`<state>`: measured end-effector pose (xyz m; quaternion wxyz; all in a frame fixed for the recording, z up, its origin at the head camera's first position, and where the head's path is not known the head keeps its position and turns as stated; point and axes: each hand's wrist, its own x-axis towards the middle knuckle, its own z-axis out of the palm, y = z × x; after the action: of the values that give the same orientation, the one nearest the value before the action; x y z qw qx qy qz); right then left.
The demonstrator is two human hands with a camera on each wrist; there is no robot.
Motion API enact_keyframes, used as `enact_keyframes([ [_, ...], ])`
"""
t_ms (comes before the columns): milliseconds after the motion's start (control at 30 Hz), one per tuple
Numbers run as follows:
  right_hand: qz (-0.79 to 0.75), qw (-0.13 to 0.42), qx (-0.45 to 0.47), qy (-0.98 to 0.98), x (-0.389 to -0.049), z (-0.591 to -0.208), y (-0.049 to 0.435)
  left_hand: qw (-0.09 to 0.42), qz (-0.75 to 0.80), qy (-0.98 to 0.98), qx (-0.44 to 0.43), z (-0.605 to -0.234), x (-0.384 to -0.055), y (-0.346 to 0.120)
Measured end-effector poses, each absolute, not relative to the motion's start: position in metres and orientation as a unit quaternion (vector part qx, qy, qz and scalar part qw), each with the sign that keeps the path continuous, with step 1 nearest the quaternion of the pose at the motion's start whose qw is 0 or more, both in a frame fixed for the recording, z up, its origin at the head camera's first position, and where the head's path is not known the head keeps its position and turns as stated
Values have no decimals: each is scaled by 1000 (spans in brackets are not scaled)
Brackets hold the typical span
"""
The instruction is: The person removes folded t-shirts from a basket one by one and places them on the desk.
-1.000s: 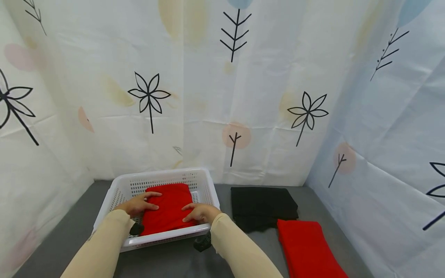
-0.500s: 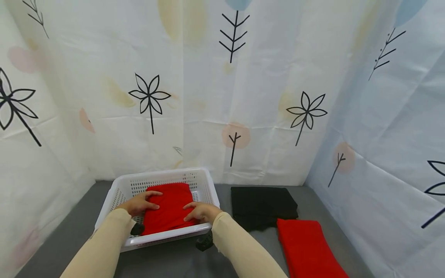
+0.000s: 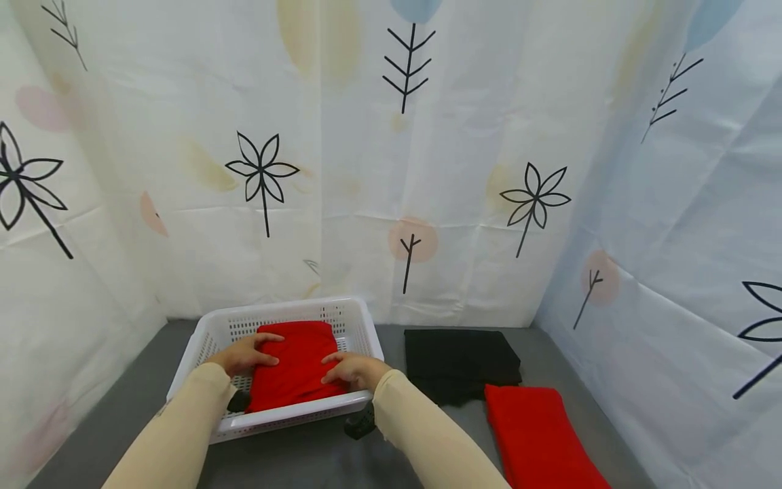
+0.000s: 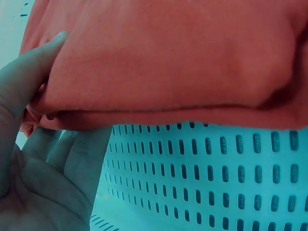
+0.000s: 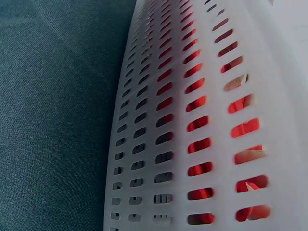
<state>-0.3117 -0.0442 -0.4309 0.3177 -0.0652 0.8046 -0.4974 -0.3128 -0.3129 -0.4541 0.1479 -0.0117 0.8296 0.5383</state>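
A folded red cloth lies inside a white slotted plastic basket in the head view. On the cloth's left side, my left hand grips its edge. The left wrist view shows the thumb over the top fold of the red cloth and the other fingers of the left hand underneath. My right hand reaches over the basket's right front rim and holds the cloth's right edge. In the right wrist view the basket wall hides most of that hand; bits of fingers and red show through slots.
A folded black cloth lies right of the basket on the grey table. Nearer the front right is a second folded red cloth. A patterned white curtain closes off the back and sides.
The head view shifts very slightly. Both hands stay at the sides of the red cloth in the basket, and the cloth keeps nearly the same place.
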Motion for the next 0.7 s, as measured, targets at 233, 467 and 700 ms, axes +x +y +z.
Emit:
enact_keyframes([
  [233,-536,327,-44,777,-310,-426,-45,145,533,833,-12,-447,-311,-314],
  [467,-567,318,-44,759,-304,-419,-41,131,549,826,-12,-440,-305,-312],
  [700,-595,300,-71,743,-300,-400,-31,115,548,828,10,-425,-302,-311],
])
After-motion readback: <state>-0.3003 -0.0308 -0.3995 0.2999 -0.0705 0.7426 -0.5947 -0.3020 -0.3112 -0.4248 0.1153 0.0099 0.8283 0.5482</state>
